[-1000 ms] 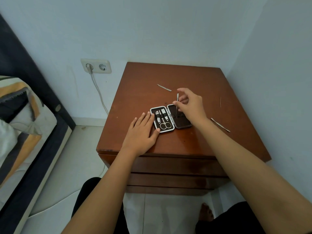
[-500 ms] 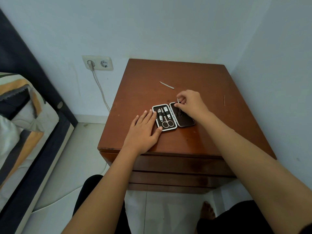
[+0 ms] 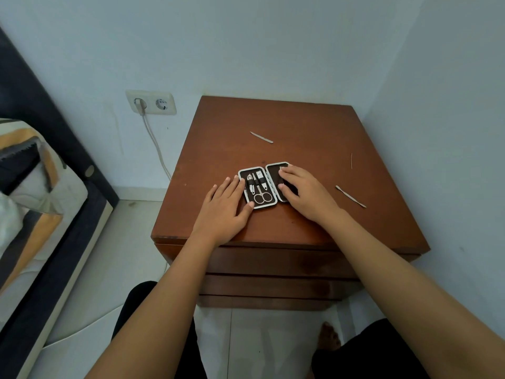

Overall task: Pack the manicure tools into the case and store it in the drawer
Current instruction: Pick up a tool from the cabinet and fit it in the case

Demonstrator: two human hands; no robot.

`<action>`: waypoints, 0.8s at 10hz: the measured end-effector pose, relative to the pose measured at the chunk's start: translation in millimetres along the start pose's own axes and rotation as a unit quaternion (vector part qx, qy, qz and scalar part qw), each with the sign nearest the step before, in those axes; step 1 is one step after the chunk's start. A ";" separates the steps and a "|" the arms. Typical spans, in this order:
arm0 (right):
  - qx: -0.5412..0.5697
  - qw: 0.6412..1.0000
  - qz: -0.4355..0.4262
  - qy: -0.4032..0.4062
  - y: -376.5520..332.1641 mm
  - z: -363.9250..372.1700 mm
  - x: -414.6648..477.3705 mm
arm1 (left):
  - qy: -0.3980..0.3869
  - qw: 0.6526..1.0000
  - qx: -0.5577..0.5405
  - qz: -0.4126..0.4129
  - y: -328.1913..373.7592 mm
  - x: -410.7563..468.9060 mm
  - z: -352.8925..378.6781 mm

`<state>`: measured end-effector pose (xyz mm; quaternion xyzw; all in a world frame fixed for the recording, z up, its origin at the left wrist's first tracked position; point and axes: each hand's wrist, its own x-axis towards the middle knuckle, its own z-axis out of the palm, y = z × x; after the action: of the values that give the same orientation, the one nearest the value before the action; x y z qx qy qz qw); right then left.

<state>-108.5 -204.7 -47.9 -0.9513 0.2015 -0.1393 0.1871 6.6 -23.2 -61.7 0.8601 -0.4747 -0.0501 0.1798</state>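
The open manicure case (image 3: 276, 164) lies on the wooden nightstand (image 3: 300, 119). Its left half holds small scissors (image 3: 263, 197) and other tools in loops. My left hand (image 3: 221, 212) lies flat against the case's left edge, thumb at its front corner, holding nothing. My right hand (image 3: 306, 195) covers the right half, fingers pressed down; whether the thin tool is under it is hidden. One loose metal tool (image 3: 261, 137) lies behind the case and another (image 3: 350, 196) to the right of my right hand. The drawer fronts (image 3: 273, 262) below are closed.
A thin sliver (image 3: 351, 160) lies near the right side of the top. Walls close the nightstand in at the back and right. A wall socket (image 3: 150, 103) with a plugged cable and a bed (image 3: 32, 201) are at the left. My bare foot (image 3: 329, 337) is on the floor tiles.
My right hand has lowered the upright thin tool onto the case's right half and flattened over it. My left hand has kept its place beside the case.
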 end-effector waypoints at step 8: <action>0.014 0.997 -0.037 -0.069 7.2 -13.9 0.0 | -0.002 1.000 -0.002 -0.001 -0.4 -1.0 -1.3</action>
<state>-115.7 -215.0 -38.4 -0.9628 0.1503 -0.0832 0.2087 6.7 -21.9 -60.8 0.8601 -0.4740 -0.0526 0.1807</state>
